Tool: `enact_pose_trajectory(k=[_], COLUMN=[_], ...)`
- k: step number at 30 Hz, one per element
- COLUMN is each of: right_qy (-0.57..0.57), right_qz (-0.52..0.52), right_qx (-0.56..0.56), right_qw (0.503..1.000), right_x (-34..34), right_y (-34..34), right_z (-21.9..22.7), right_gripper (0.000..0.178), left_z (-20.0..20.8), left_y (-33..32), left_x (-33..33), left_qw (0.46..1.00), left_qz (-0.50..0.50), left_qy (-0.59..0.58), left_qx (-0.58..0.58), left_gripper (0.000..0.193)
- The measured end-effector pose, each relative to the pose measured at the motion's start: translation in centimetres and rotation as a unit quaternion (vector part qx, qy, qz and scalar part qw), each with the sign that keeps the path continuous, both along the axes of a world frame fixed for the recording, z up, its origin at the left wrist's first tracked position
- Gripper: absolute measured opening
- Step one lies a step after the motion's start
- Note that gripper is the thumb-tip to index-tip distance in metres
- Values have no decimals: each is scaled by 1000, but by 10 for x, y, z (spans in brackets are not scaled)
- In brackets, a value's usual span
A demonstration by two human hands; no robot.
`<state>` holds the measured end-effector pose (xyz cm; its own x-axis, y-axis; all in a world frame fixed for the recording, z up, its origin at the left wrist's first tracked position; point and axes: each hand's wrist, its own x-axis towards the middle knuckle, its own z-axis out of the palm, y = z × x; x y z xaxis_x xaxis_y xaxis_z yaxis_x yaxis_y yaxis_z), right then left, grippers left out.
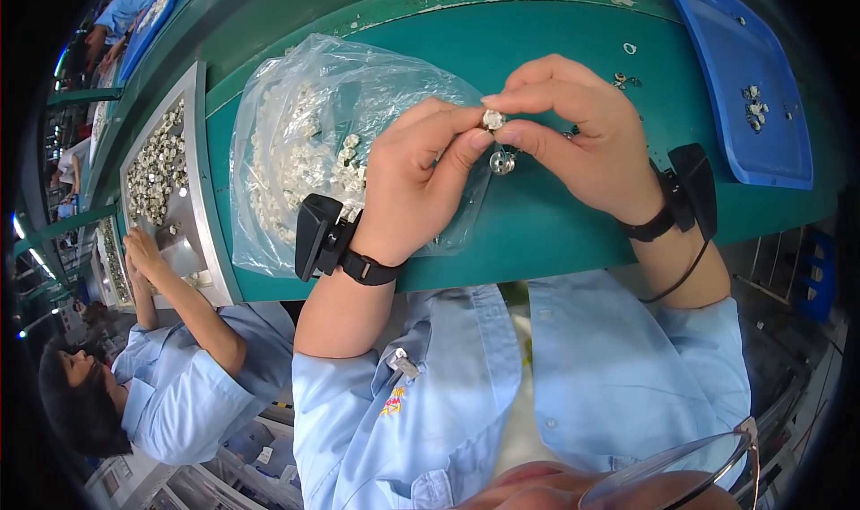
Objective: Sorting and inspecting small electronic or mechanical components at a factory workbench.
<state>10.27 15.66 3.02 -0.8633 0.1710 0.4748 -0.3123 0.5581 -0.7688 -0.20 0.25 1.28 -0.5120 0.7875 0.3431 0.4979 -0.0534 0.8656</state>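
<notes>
My left hand (417, 174) and my right hand (582, 138) meet above the green tabletop. Between their fingertips they pinch a small white part (493, 119), roughly knob-shaped; its exact kind is too small to make out. Just below it shows a round, shiny, clear or metallic disc (503, 162); whether it is joined to the white part I cannot tell. Behind and beside my left hand lies a clear plastic bag (358, 67) with many similar white parts (291, 143) in it. Black straps with small boxes sit on both my wrists.
A blue tray (761, 49) with a few small parts (754, 111) lies at the far right. Several loose metal bits (624, 80) rest on the green table (573, 241). At left, a co-worker reaches into a metal-rimmed tray (206, 197) heaped with white parts.
</notes>
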Motion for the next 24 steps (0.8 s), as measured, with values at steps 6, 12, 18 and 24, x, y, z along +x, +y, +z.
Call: enact_pose_trajectory(k=[6,12,18,24], right_qy=[23,56,36,-25], right_qz=[1,14,49,133], right_qx=[113,173,124,-131], right_qw=[993,983,990,982], right_x=[-2,-4,-4,-5], right_y=[2,1,3,2], right_z=[-4,-6,-7,-10], right_gripper=[26,29,28,27], left_z=[2,4,5,1], left_y=[1,-1,-5,-6], left_x=[2,2,-4,-3], left_qw=[995,988,998,947], left_qz=[28,48,-4,-84], left_qy=[93,148,48,-310], left_qx=[-17,-26,-33,14], left_gripper=[10,10,8,10])
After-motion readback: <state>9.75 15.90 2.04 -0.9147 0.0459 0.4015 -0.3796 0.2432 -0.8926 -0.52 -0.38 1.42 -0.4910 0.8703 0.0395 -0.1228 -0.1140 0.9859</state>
